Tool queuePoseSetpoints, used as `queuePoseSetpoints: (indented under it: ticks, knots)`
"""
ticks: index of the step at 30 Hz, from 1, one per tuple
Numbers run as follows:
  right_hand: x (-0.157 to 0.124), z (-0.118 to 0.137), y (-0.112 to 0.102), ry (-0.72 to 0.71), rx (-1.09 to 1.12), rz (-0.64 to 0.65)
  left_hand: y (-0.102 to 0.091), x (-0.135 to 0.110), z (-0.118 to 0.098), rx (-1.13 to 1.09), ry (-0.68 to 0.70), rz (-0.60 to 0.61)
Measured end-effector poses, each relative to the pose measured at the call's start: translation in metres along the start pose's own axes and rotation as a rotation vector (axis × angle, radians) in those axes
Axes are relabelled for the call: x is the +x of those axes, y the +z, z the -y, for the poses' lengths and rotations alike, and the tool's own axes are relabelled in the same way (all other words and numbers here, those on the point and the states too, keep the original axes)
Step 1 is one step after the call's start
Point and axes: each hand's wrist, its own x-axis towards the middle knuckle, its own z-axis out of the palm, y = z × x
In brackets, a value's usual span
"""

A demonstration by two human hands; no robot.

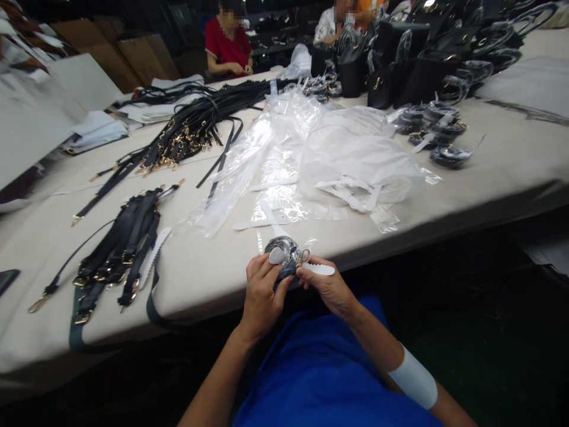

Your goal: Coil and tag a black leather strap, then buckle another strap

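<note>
Strap coil [290, 259]: dark, just below frame center
Left hand [262, 293]: I see it gripping the left side
Right hand [328, 286]: pinching the right edge

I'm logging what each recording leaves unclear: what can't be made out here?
Head view: left edge of the wrapped coil, covered by the left hand.
Head view: part of the right hand, covered by the white toothed strip.
Head view: rest of the dark flat object, cut off by the left picture edge.
Head view: how many black handbags; they overlap.
</note>
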Motion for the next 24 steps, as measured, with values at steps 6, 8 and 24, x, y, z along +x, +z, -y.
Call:
queuePoseSetpoints:
  ticks: [6, 8, 24]
  knots:
    - [0.003, -0.010, 0.003, -0.028, -0.059, -0.126, 0.004, 0.004, 0.011, 0.073, 0.093, 0.079]
    - [0.003, -0.014, 0.005, -0.068, -0.092, -0.211, 0.006, 0.004, 0.014, 0.090, 0.094, 0.081]
    - [0.003, -0.038, 0.001, -0.462, -0.381, -0.371, 0.013, 0.007, 0.018, 0.063, 0.124, 0.067]
